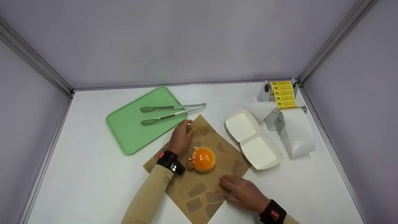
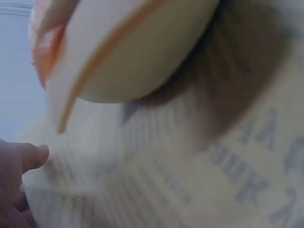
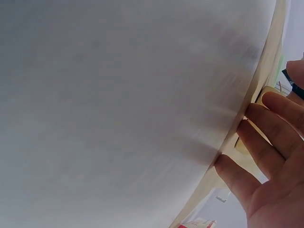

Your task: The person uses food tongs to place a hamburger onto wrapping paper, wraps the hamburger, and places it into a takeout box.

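Observation:
A burger (image 1: 203,160) with a glossy orange bun lies on the brown printed wrapping paper (image 1: 199,186), which is turned like a diamond. Brownish pieces stick out at the burger's left side. My left hand (image 1: 181,137) lies over the paper's upper left edge, beyond the burger, with a gap between thumb and index finger. In the left wrist view the burger (image 2: 142,61) looms large over the paper (image 2: 142,190), and my thumb (image 2: 33,156) shows at the left. My right hand (image 1: 245,191) touches the lower right edge of the paper with nearly straight fingers (image 3: 259,147).
A green tray (image 1: 133,133) at the back left bears metal tongs (image 1: 168,118) with whisk-like ends. Right of the paper, an open white clamshell box (image 1: 261,151) stands before a dispenser with a yellow label roll (image 1: 283,95). Walls (image 1: 192,40) enclose the white table (image 1: 84,174).

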Demonstrator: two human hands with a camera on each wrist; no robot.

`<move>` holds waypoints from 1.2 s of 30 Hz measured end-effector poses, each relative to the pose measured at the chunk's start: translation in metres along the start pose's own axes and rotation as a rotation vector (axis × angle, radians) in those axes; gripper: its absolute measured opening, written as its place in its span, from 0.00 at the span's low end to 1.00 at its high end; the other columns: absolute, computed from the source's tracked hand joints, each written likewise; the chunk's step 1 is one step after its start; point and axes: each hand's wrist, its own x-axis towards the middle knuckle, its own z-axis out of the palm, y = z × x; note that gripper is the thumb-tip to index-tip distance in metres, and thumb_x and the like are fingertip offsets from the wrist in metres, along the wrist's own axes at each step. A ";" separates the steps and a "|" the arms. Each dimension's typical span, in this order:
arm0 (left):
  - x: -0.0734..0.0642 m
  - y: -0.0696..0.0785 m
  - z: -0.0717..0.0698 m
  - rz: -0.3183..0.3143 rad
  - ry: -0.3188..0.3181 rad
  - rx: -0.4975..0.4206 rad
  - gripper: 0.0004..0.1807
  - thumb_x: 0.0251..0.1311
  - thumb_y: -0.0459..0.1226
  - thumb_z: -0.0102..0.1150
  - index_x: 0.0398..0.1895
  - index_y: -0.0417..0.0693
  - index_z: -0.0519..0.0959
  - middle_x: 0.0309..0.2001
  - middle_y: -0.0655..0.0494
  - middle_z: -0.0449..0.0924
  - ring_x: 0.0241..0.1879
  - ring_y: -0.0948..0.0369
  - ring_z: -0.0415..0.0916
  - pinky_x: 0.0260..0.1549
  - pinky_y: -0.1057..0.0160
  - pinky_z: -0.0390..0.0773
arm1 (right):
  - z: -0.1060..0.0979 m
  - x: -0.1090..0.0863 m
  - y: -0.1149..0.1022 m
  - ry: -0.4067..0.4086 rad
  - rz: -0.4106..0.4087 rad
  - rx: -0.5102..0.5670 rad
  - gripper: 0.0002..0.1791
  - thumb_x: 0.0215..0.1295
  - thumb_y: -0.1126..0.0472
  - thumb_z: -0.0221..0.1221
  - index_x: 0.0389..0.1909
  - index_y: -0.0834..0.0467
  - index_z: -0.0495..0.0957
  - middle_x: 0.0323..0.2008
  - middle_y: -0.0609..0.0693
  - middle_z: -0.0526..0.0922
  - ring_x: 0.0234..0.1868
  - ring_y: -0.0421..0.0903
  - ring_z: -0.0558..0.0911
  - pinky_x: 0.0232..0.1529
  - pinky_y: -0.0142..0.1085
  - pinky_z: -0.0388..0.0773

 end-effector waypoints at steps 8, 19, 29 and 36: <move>-0.007 0.003 -0.006 0.125 -0.002 -0.025 0.08 0.72 0.38 0.57 0.43 0.45 0.83 0.39 0.51 0.82 0.41 0.56 0.80 0.47 0.56 0.81 | -0.001 0.000 -0.001 0.012 0.001 0.005 0.25 0.68 0.52 0.64 0.64 0.55 0.78 0.63 0.53 0.82 0.62 0.49 0.82 0.57 0.47 0.83; -0.025 0.012 -0.013 0.153 -0.006 -0.044 0.08 0.71 0.38 0.58 0.44 0.47 0.84 0.40 0.54 0.86 0.43 0.59 0.83 0.48 0.60 0.84 | 0.001 0.004 -0.001 0.031 -0.023 -0.003 0.25 0.68 0.53 0.65 0.64 0.56 0.79 0.62 0.54 0.82 0.61 0.49 0.82 0.56 0.47 0.84; -0.048 0.016 -0.015 0.226 0.016 0.034 0.08 0.71 0.40 0.60 0.47 0.50 0.85 0.44 0.57 0.87 0.47 0.60 0.83 0.53 0.58 0.83 | 0.001 0.004 -0.001 0.040 -0.025 -0.002 0.25 0.67 0.54 0.65 0.63 0.56 0.79 0.61 0.54 0.83 0.60 0.49 0.84 0.54 0.46 0.85; -0.066 0.016 -0.013 0.330 0.059 0.054 0.06 0.67 0.38 0.64 0.45 0.52 0.86 0.41 0.60 0.87 0.45 0.62 0.82 0.51 0.59 0.82 | 0.001 0.005 -0.001 0.064 -0.031 -0.033 0.23 0.67 0.54 0.66 0.60 0.56 0.81 0.58 0.53 0.85 0.59 0.48 0.84 0.54 0.45 0.85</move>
